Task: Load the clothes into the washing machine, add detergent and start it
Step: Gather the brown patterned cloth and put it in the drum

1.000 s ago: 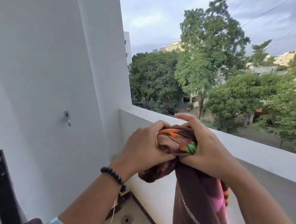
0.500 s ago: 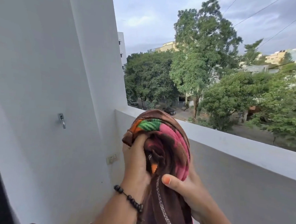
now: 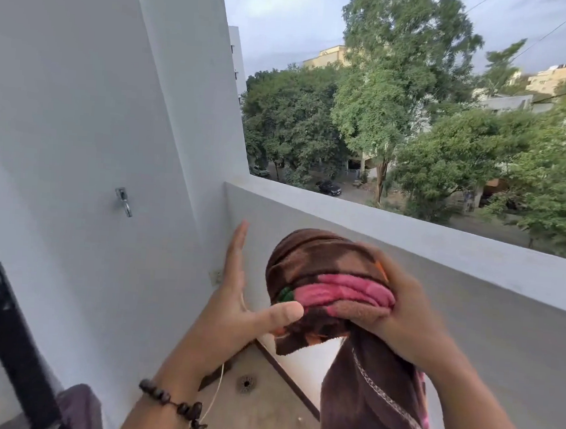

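A plush brown towel (image 3: pixel 323 284) with pink, orange and green patches is rolled into a rounded bundle in front of the smooth white balcony parapet (image 3: pixel 440 245), its stitched tail hanging straight down. The right hand (image 3: pixel 411 320) curls around the bundle; the left hand (image 3: pixel 235 304) is spread flat, thumb touching the fleece. A dark beaded bracelet (image 3: pixel 174 407) circles the left wrist. No lettering is legible.

Illumination is soft, overcast daylight entering from the open sky (image 3: pixel 289 10) at upper right. Shadows are faint and diffuse. Wide-angle distortion bends the white wall (image 3: pixel 65 98) edges at frame left. Focus is sharp overall.
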The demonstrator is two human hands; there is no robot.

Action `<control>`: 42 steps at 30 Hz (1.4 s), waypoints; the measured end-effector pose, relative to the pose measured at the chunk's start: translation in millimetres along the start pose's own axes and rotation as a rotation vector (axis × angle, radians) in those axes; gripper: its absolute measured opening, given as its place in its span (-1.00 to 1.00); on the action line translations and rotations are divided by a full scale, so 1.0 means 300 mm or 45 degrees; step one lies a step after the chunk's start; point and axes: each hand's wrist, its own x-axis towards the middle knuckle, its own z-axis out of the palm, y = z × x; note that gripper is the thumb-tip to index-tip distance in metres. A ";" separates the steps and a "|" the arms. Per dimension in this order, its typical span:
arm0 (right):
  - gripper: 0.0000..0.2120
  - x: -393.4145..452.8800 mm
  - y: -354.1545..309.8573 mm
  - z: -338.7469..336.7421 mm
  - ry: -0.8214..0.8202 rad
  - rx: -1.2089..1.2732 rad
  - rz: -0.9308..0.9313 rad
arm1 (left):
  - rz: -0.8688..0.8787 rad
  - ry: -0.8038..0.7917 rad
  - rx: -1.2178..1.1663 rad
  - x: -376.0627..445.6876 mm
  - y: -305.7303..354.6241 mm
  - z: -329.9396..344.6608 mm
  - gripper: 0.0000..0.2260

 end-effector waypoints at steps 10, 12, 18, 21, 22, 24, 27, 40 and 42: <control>-0.20 -0.014 -0.054 0.001 -0.303 -0.147 -0.135 | 0.309 0.004 0.333 0.017 -0.009 0.084 -0.28; -0.05 -0.019 -0.048 -0.012 -0.367 0.061 -0.035 | 0.343 0.117 0.124 0.024 -0.009 0.094 -0.40; 0.18 -0.068 0.034 0.023 -0.336 0.558 0.260 | 0.318 0.579 -0.514 0.082 0.000 0.085 -0.52; 0.17 -0.097 0.058 0.076 -0.351 0.532 0.327 | 0.231 0.882 -0.859 0.103 0.008 0.106 -0.51; 0.18 -0.102 0.061 0.098 -0.353 0.544 0.340 | 0.207 0.945 -0.932 0.105 0.010 0.118 -0.49; 0.21 -0.109 0.052 0.152 -0.255 0.644 0.390 | 0.161 0.995 -1.003 0.095 0.005 0.154 -0.44; 0.09 -0.104 0.045 0.226 0.101 0.873 0.507 | 0.132 0.874 -0.904 0.038 -0.036 0.225 -0.38; -0.41 -0.083 0.112 0.059 0.015 0.022 0.030 | -0.051 0.009 0.441 -0.034 -0.039 0.064 0.16; -0.41 -0.086 0.084 0.068 -0.116 -0.098 -0.010 | -0.013 -0.140 0.826 -0.012 -0.011 0.085 0.22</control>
